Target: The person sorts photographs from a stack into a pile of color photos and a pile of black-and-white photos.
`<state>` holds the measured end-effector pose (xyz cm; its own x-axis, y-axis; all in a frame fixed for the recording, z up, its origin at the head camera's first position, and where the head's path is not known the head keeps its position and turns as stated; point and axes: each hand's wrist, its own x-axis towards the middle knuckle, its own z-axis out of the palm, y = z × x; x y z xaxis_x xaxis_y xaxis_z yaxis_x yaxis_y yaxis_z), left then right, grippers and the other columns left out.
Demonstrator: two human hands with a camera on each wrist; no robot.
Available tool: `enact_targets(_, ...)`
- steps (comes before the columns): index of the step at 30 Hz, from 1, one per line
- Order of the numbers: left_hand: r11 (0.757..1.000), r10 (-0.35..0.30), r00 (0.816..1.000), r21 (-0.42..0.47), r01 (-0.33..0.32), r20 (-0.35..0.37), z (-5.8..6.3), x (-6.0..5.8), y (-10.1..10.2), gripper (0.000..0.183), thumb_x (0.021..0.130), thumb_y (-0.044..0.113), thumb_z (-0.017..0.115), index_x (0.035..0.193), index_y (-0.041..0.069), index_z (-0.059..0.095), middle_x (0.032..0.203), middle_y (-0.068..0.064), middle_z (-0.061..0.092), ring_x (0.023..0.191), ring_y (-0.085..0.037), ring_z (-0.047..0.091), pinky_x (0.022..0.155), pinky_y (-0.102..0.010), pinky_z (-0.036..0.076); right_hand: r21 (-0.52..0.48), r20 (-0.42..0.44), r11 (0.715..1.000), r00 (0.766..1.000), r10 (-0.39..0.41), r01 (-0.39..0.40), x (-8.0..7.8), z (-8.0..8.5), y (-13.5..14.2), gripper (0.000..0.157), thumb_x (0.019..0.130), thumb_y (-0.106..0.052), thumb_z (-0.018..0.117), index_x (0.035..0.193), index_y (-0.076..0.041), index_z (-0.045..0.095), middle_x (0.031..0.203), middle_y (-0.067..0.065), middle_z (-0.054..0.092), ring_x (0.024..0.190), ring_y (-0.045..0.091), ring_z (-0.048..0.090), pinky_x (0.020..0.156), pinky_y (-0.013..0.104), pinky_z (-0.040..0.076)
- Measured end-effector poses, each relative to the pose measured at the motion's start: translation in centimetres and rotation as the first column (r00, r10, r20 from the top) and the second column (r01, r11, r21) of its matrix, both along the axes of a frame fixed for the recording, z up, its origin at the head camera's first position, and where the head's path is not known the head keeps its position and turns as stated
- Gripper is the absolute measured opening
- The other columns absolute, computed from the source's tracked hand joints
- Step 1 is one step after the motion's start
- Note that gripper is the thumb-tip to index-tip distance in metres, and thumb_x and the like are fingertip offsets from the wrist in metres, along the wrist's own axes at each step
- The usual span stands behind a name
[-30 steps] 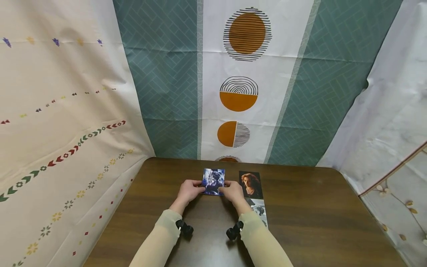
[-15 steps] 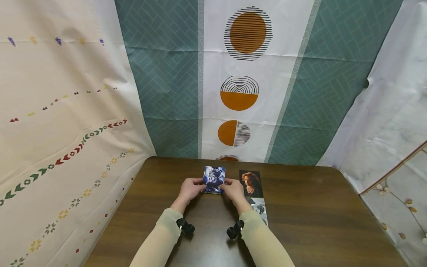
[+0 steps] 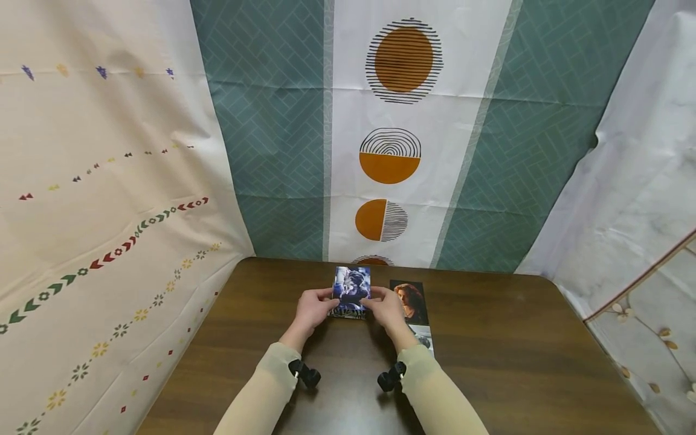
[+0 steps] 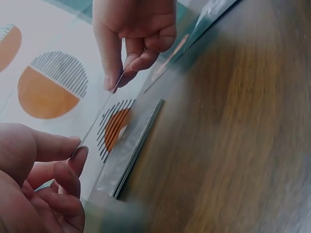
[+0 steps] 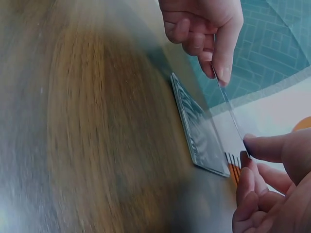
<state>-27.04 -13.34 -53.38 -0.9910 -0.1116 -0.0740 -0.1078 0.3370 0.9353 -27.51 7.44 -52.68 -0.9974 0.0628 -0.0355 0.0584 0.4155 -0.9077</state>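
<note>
Probably for steadiness, left hand [image 3: 312,309] and right hand [image 3: 387,309] pinch a card [image 3: 352,286] by opposite sides near the far edge of the bench [image 3: 500,344].

Left hand [image 4: 41,179] and right hand [image 4: 138,31] pinch a card [image 4: 97,118] near a stack [image 4: 134,156].

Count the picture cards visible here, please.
4: the held card, the top card of the stack beneath, the portrait card and grey card at right. The stack may hide more.
</note>
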Motion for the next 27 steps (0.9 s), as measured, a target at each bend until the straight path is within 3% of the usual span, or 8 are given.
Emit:
enact_targets(5, 0.999, 0.001, 1.0, 0.035, 0.0, -0.018, 0.1, 0.1, 0.8, 0.04, 0.096, 0.014, 0.08, 0.133, 0.001, 0.075, 0.094, -0.007, 0.065, 0.081, -0.02, 0.055, 0.063, -0.029, 0.043, 0.009, 0.009, 1.0, 1.0, 0.025, -0.025, -0.1, 0.4, 1.1, 0.05, 0.093, -0.022, 0.084, 0.137, -0.002, 0.071, 0.107, 0.015, 0.079, 0.092, 0.031, 0.075, 0.08, 0.045, 0.057)
enact_targets(18, 0.993, -0.098, 0.988, 0.05, 0.105, -0.122, -0.4, 0.9, 4.5, 0.049, 0.09, 0.011, 0.084, 0.136, -0.004, 0.071, 0.089, -0.003, 0.066, 0.064, -0.01, 0.052, 0.055, -0.024, 0.045, -0.019, 0.023, 0.995, 0.995, 0.101, -0.101, 0.8, 0.6, 6.6, 0.05, 0.095, -0.015, 0.082, 0.14, 0.001, 0.069, 0.115, 0.018, 0.076, 0.109, 0.035, 0.071, 0.095, 0.049, 0.057)
enact_targets(22, 0.989, -0.14, 0.985, 0.037, 0.144, -0.105, -0.5, 1.0, 5.9, 0.054, 0.09, 0.01, 0.084, 0.14, -0.004, 0.068, 0.088, -0.001, 0.061, 0.056, -0.009, 0.052, 0.051, -0.025, 0.043, -0.033, 0.046, 0.993, 0.993, 0.112, -0.11, 1.1, 1.0, 8.2, 0.052, 0.095, -0.014, 0.081, 0.143, 0.001, 0.066, 0.119, 0.02, 0.074, 0.109, 0.033, 0.07, 0.095, 0.05, 0.057)
enact_targets(27, 0.985, -0.161, 0.983, 0.05, 0.166, -0.084, -0.4, 0.9, 7.6, 0.058, 0.091, 0.012, 0.085, 0.144, -0.002, 0.066, 0.089, -0.001, 0.06, 0.054, -0.009, 0.052, 0.049, -0.026, 0.042, -0.065, 0.045, 0.992, 0.993, 0.112, -0.109, 0.9, 1.2, 9.6, 0.054, 0.095, -0.01, 0.08, 0.144, 0.004, 0.063, 0.109, 0.019, 0.078, 0.096, 0.033, 0.075, 0.093, 0.051, 0.056)
